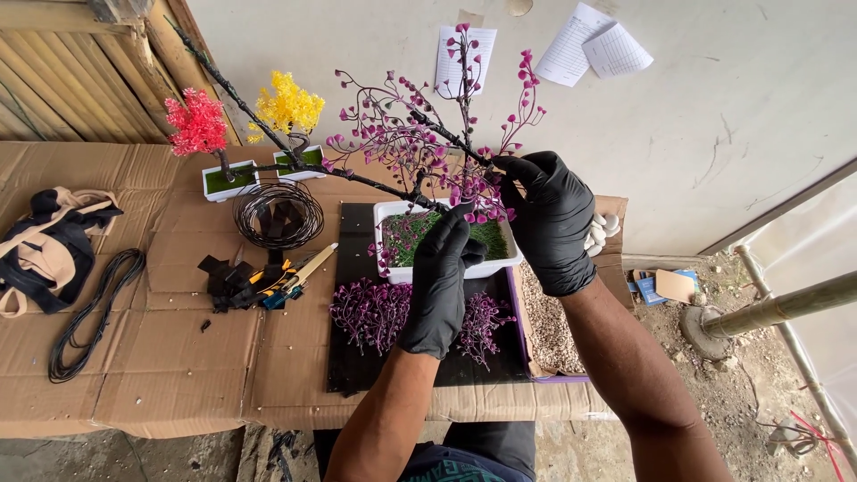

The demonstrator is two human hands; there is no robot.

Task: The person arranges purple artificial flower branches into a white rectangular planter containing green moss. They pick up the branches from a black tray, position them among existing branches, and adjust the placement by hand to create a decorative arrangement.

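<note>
A wire tree with magenta bead blossoms stands in a white rectangular pot lined with green turf. My left hand, in a black glove, pinches the dark trunk just above the pot. Gloved in black too, my right hand grips a blossom branch on the tree's right side. Loose magenta bead sprigs lie on a black mat in front of the pot.
Two small finished trees, red and yellow, stand at the back left. A black wire coil, pliers and cutters, black cord, a bag and a gravel box lie on cardboard. Dirt ground lies right.
</note>
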